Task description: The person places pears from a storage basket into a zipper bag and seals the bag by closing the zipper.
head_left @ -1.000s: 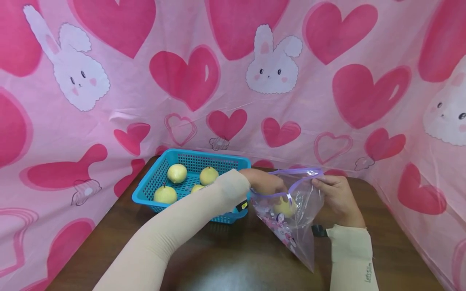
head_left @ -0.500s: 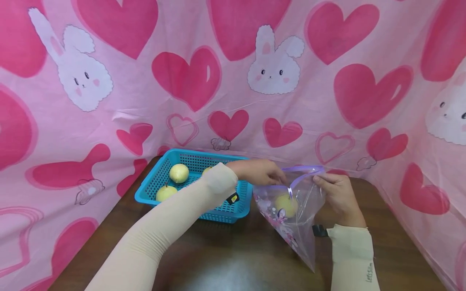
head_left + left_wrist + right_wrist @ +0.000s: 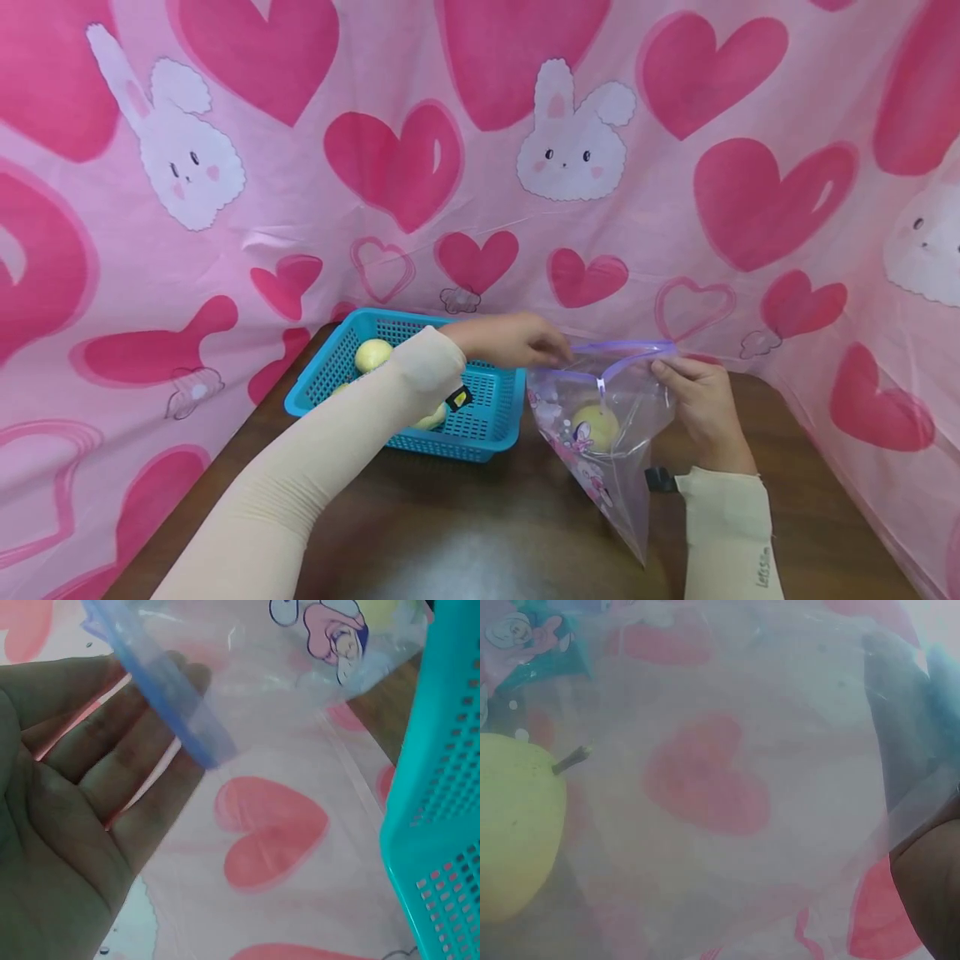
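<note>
My right hand (image 3: 703,404) pinches the right end of a clear zip bag's (image 3: 628,479) purple top edge, so the bag hangs with its mouth parted. Inside it rests a yellow pear (image 3: 597,429), its short brown stem visible in the right wrist view. My left hand (image 3: 521,340) is at the left side of the bag's mouth, above the basket's right end. In the left wrist view its fingers (image 3: 127,761) are fairly straight, the tips overlapping the bag's bluish zip strip (image 3: 161,694), and the palm holds no fruit.
A blue plastic basket (image 3: 504,440) stands left of the bag with pears in it, one pear (image 3: 372,356) at the back left and another pear (image 3: 431,419) partly under my left sleeve. Brown table (image 3: 480,533) lies below. A pink heart-print cloth (image 3: 480,192) hangs behind.
My left hand has come up out of the bag and moved left to its rim, leaving the pear inside. The right hand keeps its grip on the bag's edge.
</note>
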### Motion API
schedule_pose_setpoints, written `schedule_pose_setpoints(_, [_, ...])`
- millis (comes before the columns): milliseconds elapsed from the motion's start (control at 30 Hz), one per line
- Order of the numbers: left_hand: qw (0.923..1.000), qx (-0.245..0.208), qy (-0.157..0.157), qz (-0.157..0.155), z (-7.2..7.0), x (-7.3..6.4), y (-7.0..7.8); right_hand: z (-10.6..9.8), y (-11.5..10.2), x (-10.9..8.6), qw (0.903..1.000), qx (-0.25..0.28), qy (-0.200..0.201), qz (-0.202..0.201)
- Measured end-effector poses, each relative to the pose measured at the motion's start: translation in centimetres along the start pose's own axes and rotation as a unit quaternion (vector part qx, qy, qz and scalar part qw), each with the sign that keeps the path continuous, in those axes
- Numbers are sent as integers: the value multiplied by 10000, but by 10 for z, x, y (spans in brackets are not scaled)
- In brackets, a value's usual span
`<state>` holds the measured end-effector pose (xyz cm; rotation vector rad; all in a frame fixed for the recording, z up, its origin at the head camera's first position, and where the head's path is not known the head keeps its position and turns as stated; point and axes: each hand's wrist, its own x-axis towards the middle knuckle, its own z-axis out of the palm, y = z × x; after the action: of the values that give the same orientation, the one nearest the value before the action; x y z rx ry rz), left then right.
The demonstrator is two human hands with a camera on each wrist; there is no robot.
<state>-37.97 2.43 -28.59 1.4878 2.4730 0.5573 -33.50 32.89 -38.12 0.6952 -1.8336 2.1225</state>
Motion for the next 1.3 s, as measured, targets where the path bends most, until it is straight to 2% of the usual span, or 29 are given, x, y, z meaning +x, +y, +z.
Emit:
schedule_pose_setpoints(100, [9998,78,147,83,-2,-7,-3,-2,0,0,9999,53,-144,12])
schedule_pose_setpoints(267, [9988,84,481,69,-4,-21,-7,-2,0,-1,9998,-182,2,92])
schedule_pose_setpoints(367, [9981,85,605,33,-4,-28,-8,-3,-1,-1,9999,-138,-38,32])
schedule_pose_setpoints(600, [9977,131,655,-110,-4,-41,-19,-5,-1,1,9995,79,-285,-99])
schedule_pose_setpoints(867, [9972,217,481,-529,-1,-60,-35,-3,-1,-1,9998,124,-178,-41])
schedule_pose_setpoints(1133, [9960,255,443,-727,8,-80,-51,-4,-2,-2,9999,-2,-123,-98])
schedule_pose_setpoints(1300, [9942,376,431,-908,14,-92,-62,-5,1,-1,9990,299,-283,-170])
